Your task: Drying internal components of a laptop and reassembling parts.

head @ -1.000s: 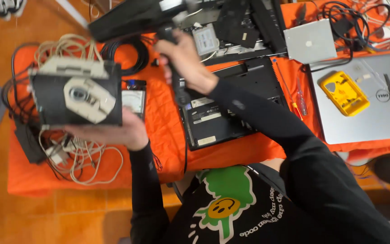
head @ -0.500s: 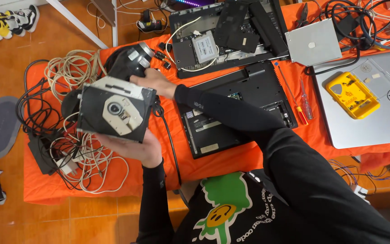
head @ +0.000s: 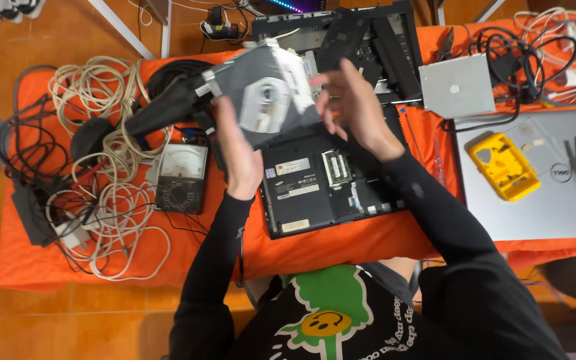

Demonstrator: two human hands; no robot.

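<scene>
spreading across most of the view, the orange-covered tabletop [head: 381, 243] carries everything, though its far edge and right end run out of frame. a silver closed laptop [head: 555, 200] lies at the right, cut off by the picture's edge, with a yellow case [head: 505, 167] resting on it. an opened black laptop base [head: 328, 190] sits in the middle, its upper part hidden behind the hands and the drive. a tangle of pale cables [head: 111, 193] covers the left side, and it is hard to tell where any one ends. an analog meter [head: 181, 177] lies just beside them. held up above the laptop base is the grey optical drive [head: 265, 100], tilted, its underside and far end out of sight. the left hand [head: 238, 157] grips its lower left edge, fingers wrapped behind it and hidden. the right hand [head: 351, 110] has its fingers spread, fingertips at the drive's right edge; whether they touch cannot be told.
</scene>
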